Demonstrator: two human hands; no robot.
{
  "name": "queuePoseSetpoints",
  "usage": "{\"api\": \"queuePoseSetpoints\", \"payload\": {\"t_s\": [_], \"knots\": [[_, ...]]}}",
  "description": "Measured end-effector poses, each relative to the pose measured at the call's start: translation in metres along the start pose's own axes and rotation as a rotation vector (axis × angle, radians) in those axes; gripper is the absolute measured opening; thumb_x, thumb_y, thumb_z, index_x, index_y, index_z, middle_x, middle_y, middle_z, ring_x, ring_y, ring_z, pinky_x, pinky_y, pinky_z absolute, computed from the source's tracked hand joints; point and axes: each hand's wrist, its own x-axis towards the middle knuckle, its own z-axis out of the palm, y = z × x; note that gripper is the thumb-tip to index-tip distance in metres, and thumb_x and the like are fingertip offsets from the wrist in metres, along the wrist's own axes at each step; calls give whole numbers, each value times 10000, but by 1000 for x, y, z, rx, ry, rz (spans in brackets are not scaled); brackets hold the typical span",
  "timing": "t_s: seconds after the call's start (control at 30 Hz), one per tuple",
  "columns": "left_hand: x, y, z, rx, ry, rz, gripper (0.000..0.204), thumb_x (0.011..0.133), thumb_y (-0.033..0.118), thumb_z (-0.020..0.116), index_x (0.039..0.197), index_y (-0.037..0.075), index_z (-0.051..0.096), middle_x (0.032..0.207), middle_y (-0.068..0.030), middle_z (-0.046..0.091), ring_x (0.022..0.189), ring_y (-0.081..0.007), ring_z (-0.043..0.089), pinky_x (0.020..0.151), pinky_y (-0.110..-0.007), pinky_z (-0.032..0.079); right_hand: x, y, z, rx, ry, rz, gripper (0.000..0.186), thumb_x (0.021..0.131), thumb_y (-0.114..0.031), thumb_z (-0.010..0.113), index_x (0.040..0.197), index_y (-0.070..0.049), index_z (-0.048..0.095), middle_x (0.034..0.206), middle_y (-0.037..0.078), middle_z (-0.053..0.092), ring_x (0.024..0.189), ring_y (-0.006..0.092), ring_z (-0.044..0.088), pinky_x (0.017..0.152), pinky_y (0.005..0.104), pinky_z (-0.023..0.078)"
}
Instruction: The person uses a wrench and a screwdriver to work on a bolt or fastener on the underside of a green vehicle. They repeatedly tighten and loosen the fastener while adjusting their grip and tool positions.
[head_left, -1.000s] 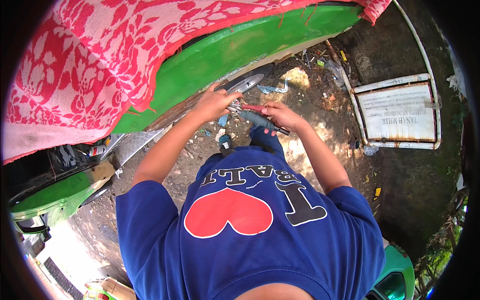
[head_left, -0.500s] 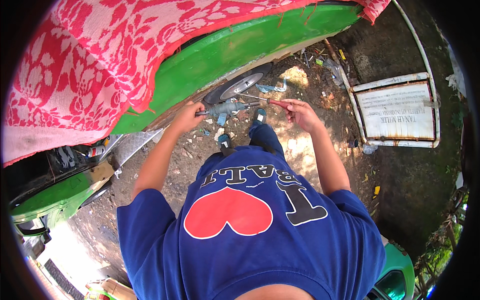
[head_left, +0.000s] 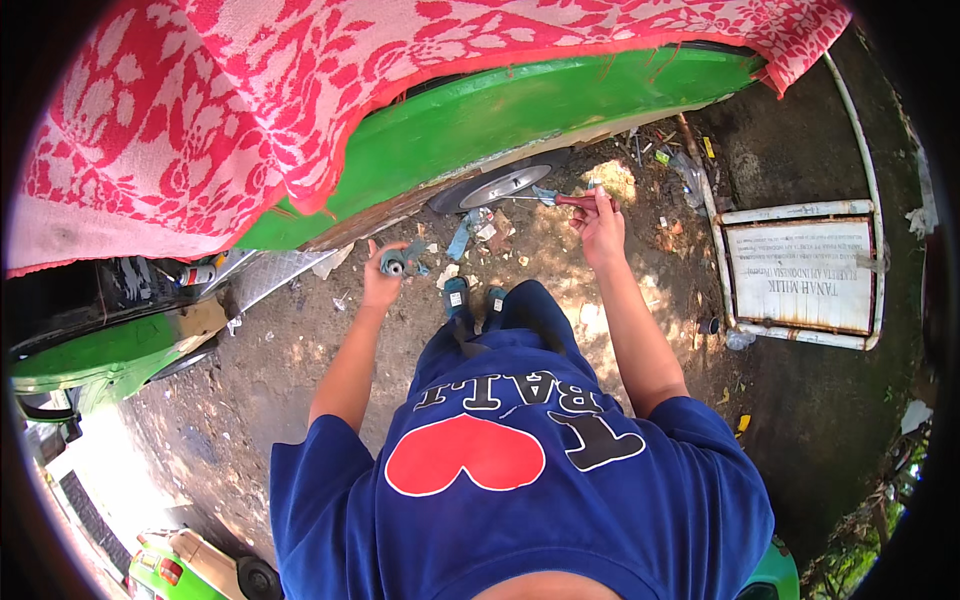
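Observation:
My left hand [head_left: 376,288] is closed around a grey-blue cylindrical part [head_left: 393,263]. One round end of it, with a hollow-looking centre, faces up toward me, so most of its length is foreshortened. Off to the right, my right hand [head_left: 602,240] grips a screwdriver [head_left: 576,201] by its dark red handle. Its thin metal shaft points left, apart from the cylindrical part. Both hands are held out in front of me above the ground.
Ahead stands a green vehicle [head_left: 480,120] draped with a red and pink patterned cloth [head_left: 300,90]; its wheel [head_left: 500,185] is beyond my hands. Litter [head_left: 490,235] lies on the dirt. A rusty white-framed sign [head_left: 800,265] is at right, another green vehicle [head_left: 100,350] at left.
The cylindrical part has turned from lying sideways to end-on toward me. My hands have moved apart from its far end, and the screwdriver no longer overlaps it. My feet have shifted.

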Motion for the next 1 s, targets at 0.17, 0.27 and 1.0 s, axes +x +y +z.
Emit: {"api": "queuePoseSetpoints", "payload": {"t_s": [0.17,0.27,1.0], "knots": [[-27,-6,9,44,69,-100,213,890,149,749,1049,19,694,784,-12,690,739,-106,640,1152,-387,360,46,48,30,55,-86,-106,244,991,-331,630,914,-117,542,858,28,596,843,199,622,785,404,538],[-38,-19,17,-77,162,-400,224,865,150,782,1022,17,696,812,-9,693,731,-95,622,929,-321,486,68,70,51,198,-240,-89,248,965,-287,678,897,-108,521,773,20,534,757,175,558,788,409,518],[-44,-141,4,72,204,-342,298,775,148,877,764,41,599,711,20,587,683,-61,494,615,-269,448,107,209,96,744,-75,-433,86,837,-77,647,898,-116,601,956,57,574,899,211,574,928,525,505]]}}
